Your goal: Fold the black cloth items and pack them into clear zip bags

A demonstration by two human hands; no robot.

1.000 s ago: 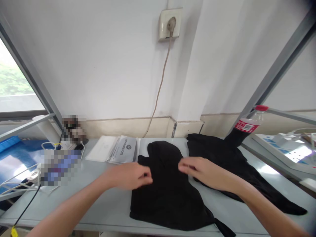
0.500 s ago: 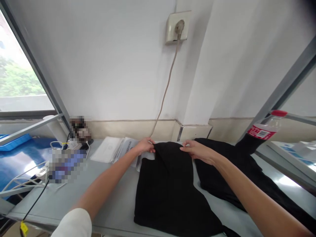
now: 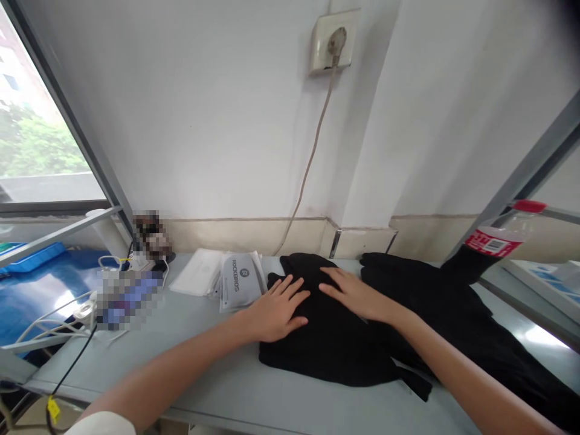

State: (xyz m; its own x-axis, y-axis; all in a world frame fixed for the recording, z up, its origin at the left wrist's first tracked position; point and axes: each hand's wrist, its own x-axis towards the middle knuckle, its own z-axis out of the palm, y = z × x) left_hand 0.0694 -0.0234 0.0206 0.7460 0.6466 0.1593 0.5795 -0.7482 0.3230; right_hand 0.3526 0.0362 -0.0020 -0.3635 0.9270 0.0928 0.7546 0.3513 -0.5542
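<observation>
A black fabric garment (image 3: 326, 356) lies on the grey table (image 3: 217, 374), its exact kind hard to make out. My left hand (image 3: 278, 309) rests flat on its left part with the fingers spread. On the upper right part lies my right hand (image 3: 353, 293), palm down and fingers stretched out. Neither hand grips the cloth. A second black garment (image 3: 421, 296) is spread to the right, partly under my right forearm.
Left of the garment are printed grey plastic bags (image 3: 242, 279) and a white stack (image 3: 198, 272). A cola bottle (image 3: 493, 241) leans at the right by the metal frame. Cables (image 3: 49, 326) and a blue tray (image 3: 36, 257) are at far left. Behind, a cord (image 3: 312, 157) hangs from a wall socket.
Both hands have let go of the garment's far edge and now lie open on top of it. The cloth has shifted toward the wall, its near edge further from me.
</observation>
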